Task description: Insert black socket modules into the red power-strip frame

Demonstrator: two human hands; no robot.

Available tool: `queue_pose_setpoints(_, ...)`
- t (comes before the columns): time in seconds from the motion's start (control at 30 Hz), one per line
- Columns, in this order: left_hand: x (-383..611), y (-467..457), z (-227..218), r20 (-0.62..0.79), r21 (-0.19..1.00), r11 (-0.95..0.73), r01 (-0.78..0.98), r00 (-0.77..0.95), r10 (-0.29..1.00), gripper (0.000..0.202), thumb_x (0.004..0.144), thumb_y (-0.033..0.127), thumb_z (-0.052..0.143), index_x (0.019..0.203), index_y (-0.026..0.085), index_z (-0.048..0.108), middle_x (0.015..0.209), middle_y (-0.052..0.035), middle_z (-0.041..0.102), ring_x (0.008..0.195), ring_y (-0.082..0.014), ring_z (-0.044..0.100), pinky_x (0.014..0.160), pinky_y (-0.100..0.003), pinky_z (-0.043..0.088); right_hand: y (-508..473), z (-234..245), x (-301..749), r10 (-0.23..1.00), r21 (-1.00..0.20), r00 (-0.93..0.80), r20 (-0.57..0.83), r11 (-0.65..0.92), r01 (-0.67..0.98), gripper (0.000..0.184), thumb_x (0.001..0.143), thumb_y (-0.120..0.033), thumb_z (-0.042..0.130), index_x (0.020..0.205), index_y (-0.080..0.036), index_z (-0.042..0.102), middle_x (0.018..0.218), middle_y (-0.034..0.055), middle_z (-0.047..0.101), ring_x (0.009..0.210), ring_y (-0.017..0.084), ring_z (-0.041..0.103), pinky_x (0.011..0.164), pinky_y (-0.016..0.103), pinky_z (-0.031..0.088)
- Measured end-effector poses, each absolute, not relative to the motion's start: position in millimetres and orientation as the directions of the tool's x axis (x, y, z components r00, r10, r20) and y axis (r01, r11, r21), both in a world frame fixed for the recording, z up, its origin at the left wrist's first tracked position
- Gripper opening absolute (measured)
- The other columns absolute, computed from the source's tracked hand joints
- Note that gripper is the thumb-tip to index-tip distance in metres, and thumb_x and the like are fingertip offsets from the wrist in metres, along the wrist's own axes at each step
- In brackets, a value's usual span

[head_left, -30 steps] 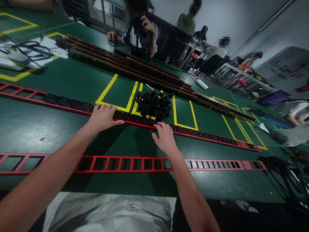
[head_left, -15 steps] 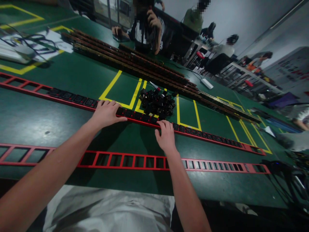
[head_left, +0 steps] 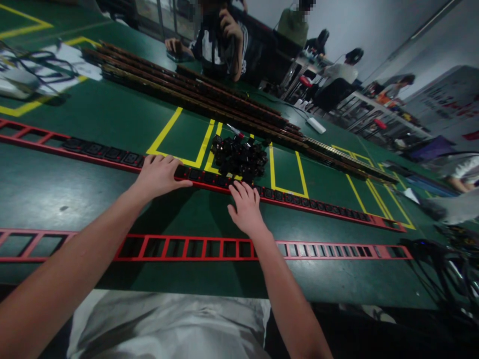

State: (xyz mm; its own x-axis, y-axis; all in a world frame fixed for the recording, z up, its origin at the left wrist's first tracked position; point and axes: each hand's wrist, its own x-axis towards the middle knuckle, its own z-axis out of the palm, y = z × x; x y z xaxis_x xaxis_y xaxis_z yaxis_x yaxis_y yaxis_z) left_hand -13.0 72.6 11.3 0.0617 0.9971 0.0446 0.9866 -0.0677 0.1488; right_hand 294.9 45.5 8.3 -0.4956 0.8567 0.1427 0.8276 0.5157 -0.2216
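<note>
A long red power strip frame [head_left: 329, 210] lies slantwise across the table, with black socket modules [head_left: 112, 152] set in much of its length. My left hand [head_left: 157, 177] grips it left of the middle, fingers over the far edge and thumb stretched along the near side. Further right, my right hand [head_left: 245, 207] touches the same frame with its fingertips, fingers spread and nothing held. What lies under both sets of fingers is hidden. A heap of loose black socket modules [head_left: 239, 157] sits just beyond the frame, in front of my right hand.
A second red frame [head_left: 194, 249] with open slots lies nearer me, under my forearms. Beyond the heap are a red-and-white pen [head_left: 235, 131] and stacked long dark rails [head_left: 194, 92]. Cables [head_left: 41, 62] lie at left, black cords at right. A person [head_left: 220, 45] sits across the table.
My right hand has slid a little left along the frame, toward my left hand. My left hand keeps its place on the frame. The whole view has shifted slightly.
</note>
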Motion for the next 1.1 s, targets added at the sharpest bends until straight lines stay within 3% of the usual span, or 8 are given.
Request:
queue_pose_setpoints(0.37,-12,72,13,0.039,0.151,-0.063,0.986,0.058,0.998,0.07,0.086,0.073,0.06,0.132,0.021,0.068,0.133,-0.017,0.068,0.128,-0.0419,0.056,0.11,-0.055,0.037,45,8,292,0.863,-0.242,-0.486,0.133,0.504,0.829,0.06,0.095,-0.02,0.055,0.155,-0.021,0.051,0.164,0.0129,0.047,0.155,0.033,0.035,0.127,0.065,0.021)
queue_pose_setpoints(0.5,-12,72,13,0.046,0.149,-0.069,0.986,0.063,0.997,0.069,0.086,0.073,0.06,0.131,0.021,0.068,0.133,-0.0172,0.069,0.127,-0.0419,0.057,0.11,-0.054,0.037,45,9,291,0.805,-0.24,-0.581,0.12,0.591,0.77,0.066,0.096,-0.018,0.052,0.161,-0.016,0.041,0.168,0.0139,0.042,0.159,0.028,0.031,0.132,0.058,0.016)
queue_pose_setpoints(0.6,-12,73,12,0.05,0.17,-0.072,0.983,0.065,0.997,0.071,0.086,0.073,0.06,0.13,0.018,0.068,0.133,-0.0191,0.068,0.127,-0.0431,0.056,0.11,-0.055,0.036,49,16,288,0.785,-0.227,-0.611,0.103,0.617,0.754,0.069,0.097,-0.019,0.052,0.164,-0.014,0.036,0.163,0.0154,0.047,0.155,0.028,0.037,0.132,0.056,0.018)
queue_pose_setpoints(0.7,-12,72,12,0.051,0.184,-0.064,0.981,0.056,0.997,0.07,0.085,0.072,0.061,0.131,0.019,0.067,0.134,-0.0187,0.068,0.13,-0.0429,0.055,0.111,-0.055,0.034,56,24,281,0.793,-0.206,-0.599,0.11,0.607,0.767,0.064,0.097,-0.021,0.053,0.16,-0.015,0.043,0.157,0.0165,0.053,0.148,0.031,0.046,0.131,0.059,0.02)
queue_pose_setpoints(0.9,-11,70,13,0.058,0.177,-0.055,0.983,0.046,0.997,0.068,0.085,0.072,0.063,0.13,0.021,0.068,0.132,-0.0171,0.069,0.13,-0.0415,0.056,0.112,-0.054,0.034,64,17,264,0.796,-0.217,-0.581,0.171,0.605,0.766,0.051,0.096,-0.02,0.054,0.147,-0.016,0.058,0.152,0.0158,0.057,0.146,0.03,0.047,0.129,0.057,0.026)
queue_pose_setpoints(1.1,-11,72,12,0.052,0.177,-0.058,0.982,0.05,0.997,0.069,0.086,0.072,0.063,0.132,0.02,0.067,0.133,-0.0176,0.068,0.13,-0.0421,0.055,0.112,-0.054,0.034,62,4,266,0.8,-0.241,-0.573,0.178,0.6,0.763,0.053,0.096,-0.02,0.054,0.149,-0.017,0.056,0.155,0.0156,0.053,0.15,0.029,0.043,0.13,0.056,0.025)
